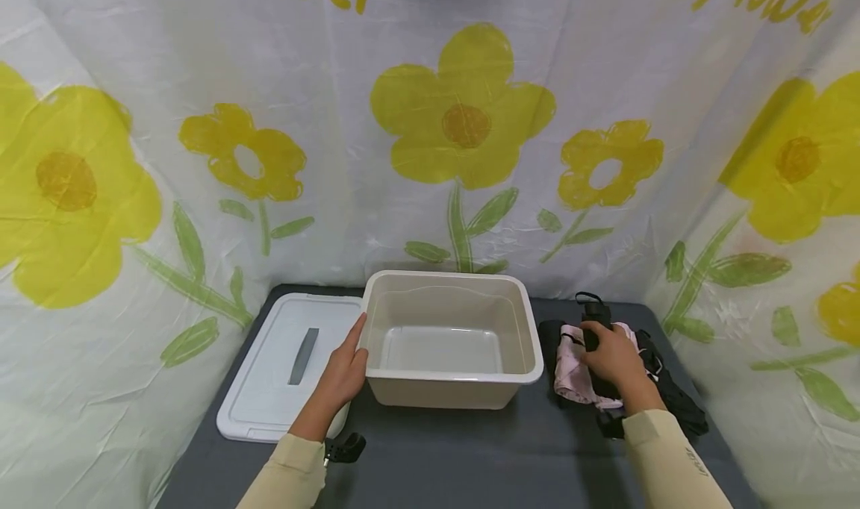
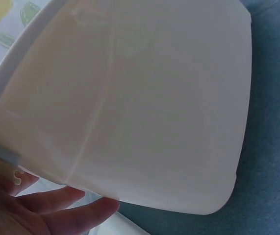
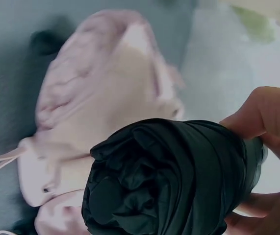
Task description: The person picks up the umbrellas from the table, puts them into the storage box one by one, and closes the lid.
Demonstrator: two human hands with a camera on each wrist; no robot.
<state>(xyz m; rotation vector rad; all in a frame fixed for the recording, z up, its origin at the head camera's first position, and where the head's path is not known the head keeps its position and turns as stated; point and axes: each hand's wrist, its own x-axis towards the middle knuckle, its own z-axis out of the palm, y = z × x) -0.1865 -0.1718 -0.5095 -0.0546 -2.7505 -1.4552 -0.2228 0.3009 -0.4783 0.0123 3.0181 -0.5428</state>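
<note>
A deep beige bin [image 1: 443, 394] stands open in the middle of the table, its inside bare. My left hand [image 1: 346, 371] rests against its left end, just by the rim; in the left wrist view straight fingers [image 2: 81, 218] touch the bin's wall [image 2: 169, 112]. On the right, my right hand [image 1: 614, 360] grips a black folded umbrella [image 1: 596, 313] with a wrist loop. Its gathered black fabric [image 3: 179, 171] shows close up between thumb and fingers in the right wrist view. Beneath it lies a pink folded fabric bundle [image 3: 95, 93] with a thin strap.
Left of the bin lies a white lid [image 1: 269, 375] with a grey handle [image 1: 304, 356]. More black folded items [image 1: 678, 401] lie right of the pink bundle, and a dark roll [image 1: 549, 341] lies to its left. A flower-printed curtain [image 1: 322, 218] closes off the grey table's back and sides.
</note>
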